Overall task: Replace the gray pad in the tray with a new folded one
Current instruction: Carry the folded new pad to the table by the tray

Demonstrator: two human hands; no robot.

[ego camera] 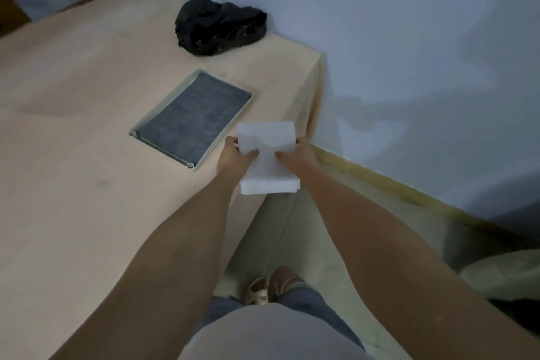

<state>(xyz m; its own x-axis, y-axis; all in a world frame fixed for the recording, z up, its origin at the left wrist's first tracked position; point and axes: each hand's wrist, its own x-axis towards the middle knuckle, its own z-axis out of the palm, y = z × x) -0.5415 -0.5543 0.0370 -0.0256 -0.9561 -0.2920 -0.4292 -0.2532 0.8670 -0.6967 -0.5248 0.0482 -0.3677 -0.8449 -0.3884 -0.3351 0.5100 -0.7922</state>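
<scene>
A pale green rectangular tray (222,131) lies on the table, and a gray pad (194,118) fills its inside. A white folded pad (267,137) is held just right of the tray, over the table's right edge. My left hand (235,161) grips its left side with the thumb on top. My right hand (298,156) grips its right side the same way. Both hands are clear of the tray.
The table (73,155) is covered in a peach cloth that hangs down at the right edge. A crumpled black plastic bag (220,25) sits near the far corner by the blue wall. The floor and my sandalled feet (271,286) show below.
</scene>
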